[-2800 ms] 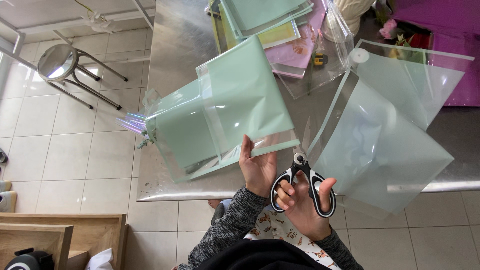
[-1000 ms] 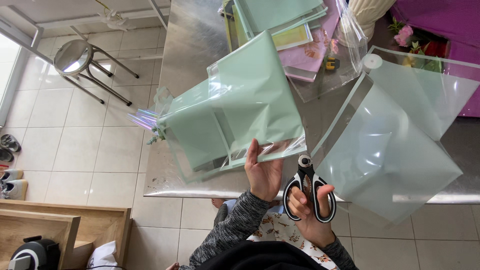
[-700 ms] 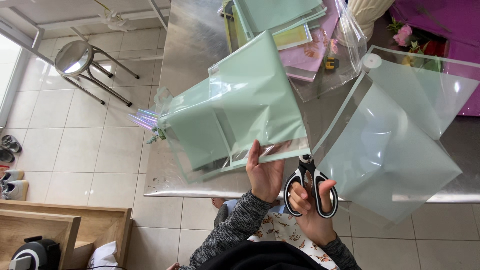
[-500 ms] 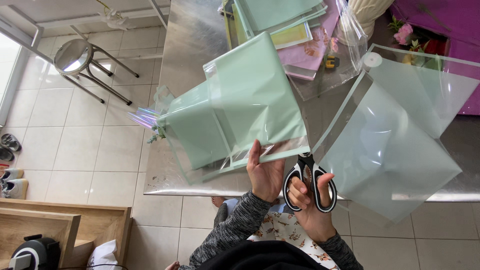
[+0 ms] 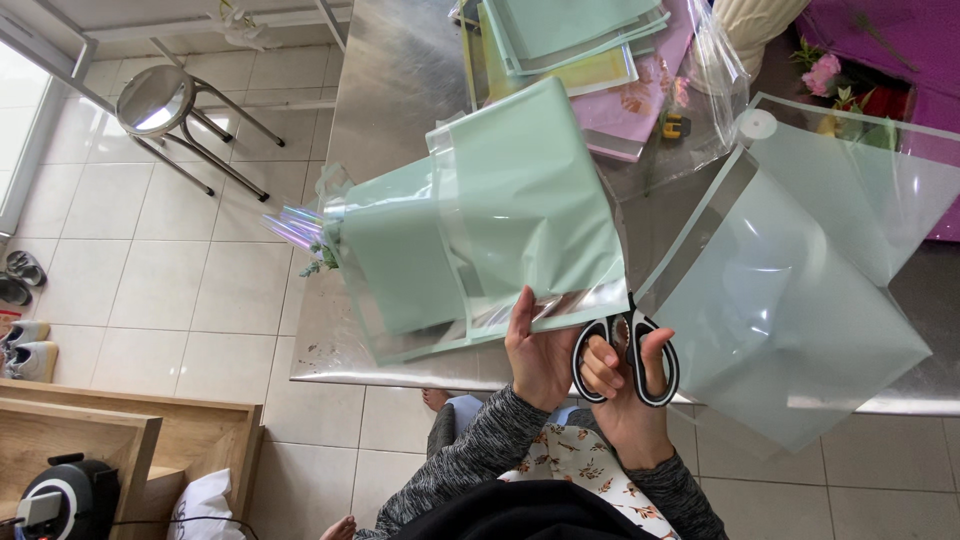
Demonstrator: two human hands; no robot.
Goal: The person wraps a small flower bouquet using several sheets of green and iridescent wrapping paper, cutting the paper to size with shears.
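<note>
Nearest to us, our right hand point(image 5: 628, 385) has its fingers threaded through the black loops of the scissors point(image 5: 626, 352), closed around the handles; the blades run up under the edge of the wrap point(image 5: 500, 215), so we cannot tell how far they gape. Just left of the scissors, our left hand point(image 5: 540, 350) pinches the near edge of the wrap, thumb under and fingers over, apparently to keep that clear margin taut where the blades meet it.

The wrap is mint-green paper layered with clear film, folded around a bouquet and held above the steel tabletop point(image 5: 400, 90), its narrow end pointing left of the scissors, where iridescent film and a sprig of green poke out. Right of the scissors, a loose mint sheet point(image 5: 790, 310) with a clear border lies partly over the tabletop's near edge, within easy reach.

Beyond the wrap, a stack of paper sheets point(image 5: 570, 45) in mint, yellow and pink sits on the tabletop. Far left of it, a round metal stool point(image 5: 160, 100) stands on the tiled floor.
</note>
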